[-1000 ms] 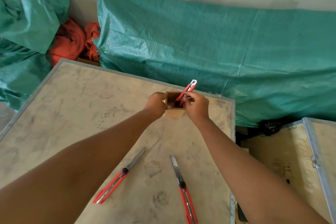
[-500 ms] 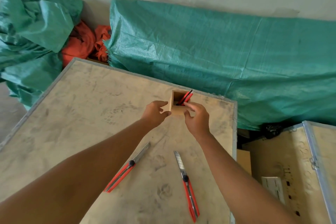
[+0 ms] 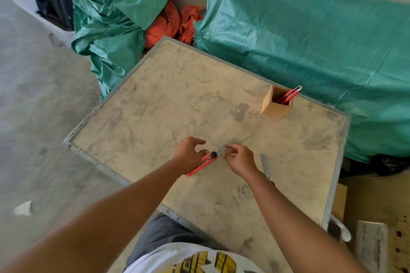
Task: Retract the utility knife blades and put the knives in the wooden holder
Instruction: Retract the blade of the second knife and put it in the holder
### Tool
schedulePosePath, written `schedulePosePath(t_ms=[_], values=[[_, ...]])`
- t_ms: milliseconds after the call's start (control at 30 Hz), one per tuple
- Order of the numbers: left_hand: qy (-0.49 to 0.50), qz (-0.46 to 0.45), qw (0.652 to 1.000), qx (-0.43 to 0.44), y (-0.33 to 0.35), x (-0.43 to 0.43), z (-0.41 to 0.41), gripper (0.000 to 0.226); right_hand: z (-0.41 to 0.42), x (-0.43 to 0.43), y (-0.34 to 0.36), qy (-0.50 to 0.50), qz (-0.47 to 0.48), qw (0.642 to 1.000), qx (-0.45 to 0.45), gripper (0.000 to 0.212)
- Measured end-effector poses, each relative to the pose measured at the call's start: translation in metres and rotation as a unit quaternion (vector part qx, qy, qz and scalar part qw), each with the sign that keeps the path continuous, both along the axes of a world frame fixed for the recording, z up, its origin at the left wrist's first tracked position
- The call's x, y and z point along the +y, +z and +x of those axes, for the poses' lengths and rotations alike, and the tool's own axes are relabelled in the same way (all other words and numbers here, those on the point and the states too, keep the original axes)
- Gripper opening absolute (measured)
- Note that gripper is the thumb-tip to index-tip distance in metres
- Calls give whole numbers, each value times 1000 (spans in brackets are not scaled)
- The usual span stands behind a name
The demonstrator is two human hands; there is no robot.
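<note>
A scuffed plywood worktop [image 3: 155, 104] is sitting against green tarps [image 3: 310, 35], its wooden holder [image 3: 276, 105] near the far right corner, while the left hand [image 3: 188, 154] is pinching an orange utility knife [image 3: 203, 163] mid-worktop and the right hand [image 3: 240, 158] is fingering its extended blade.

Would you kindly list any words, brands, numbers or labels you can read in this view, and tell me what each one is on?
No text can be read anywhere in this view.
The yellow and black print on the white shirt: cut off at the frame edge, no letters can be made out.
The red utility knives, in the holder and on the table: any brand marks are too small and blurred.
The wooden holder: plain, no label visible.
</note>
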State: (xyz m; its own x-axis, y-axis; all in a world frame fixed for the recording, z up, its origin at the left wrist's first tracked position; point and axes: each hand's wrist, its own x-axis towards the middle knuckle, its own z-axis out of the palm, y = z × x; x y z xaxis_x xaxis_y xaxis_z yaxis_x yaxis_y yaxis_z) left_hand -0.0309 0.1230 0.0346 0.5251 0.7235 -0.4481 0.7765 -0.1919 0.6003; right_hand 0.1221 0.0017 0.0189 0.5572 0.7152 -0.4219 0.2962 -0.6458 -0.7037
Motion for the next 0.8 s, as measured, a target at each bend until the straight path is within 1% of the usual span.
schedulePosePath(t_ms=[67,133,233,333,433,500,533,600,667,800], values=[[-29,20,998,54,-11,-8,-20,46,-16,2,-9,28,-33,999,2,35],[-71,40,992,97,-17,-16,-34,51,-27,5,-16,28,-51,998,7,37],[-122,54,984,120,-24,-25,-45,42,-38,11,-21,2,-49,999,-1,36],[-136,67,984,98,-28,-26,-50,31,-45,16,-24,-41,-43,998,6,30],[-136,69,986,69,-26,-25,-51,31,-52,20,-27,-112,-20,993,40,25],[-127,64,989,45,-22,-27,-53,31,-55,20,-25,-153,-6,987,44,21],[-121,61,990,29,-20,-27,-54,32,-56,19,-23,-176,5,983,59,18],[-105,53,993,-7,-16,-30,-57,36,-57,15,-14,-223,47,966,120,15],[-91,47,994,-44,-9,-33,-60,39,-54,10,0,-239,86,956,147,15],[-109,42,990,-80,17,-42,-62,45,-40,-8,31,-222,139,953,156,19]])
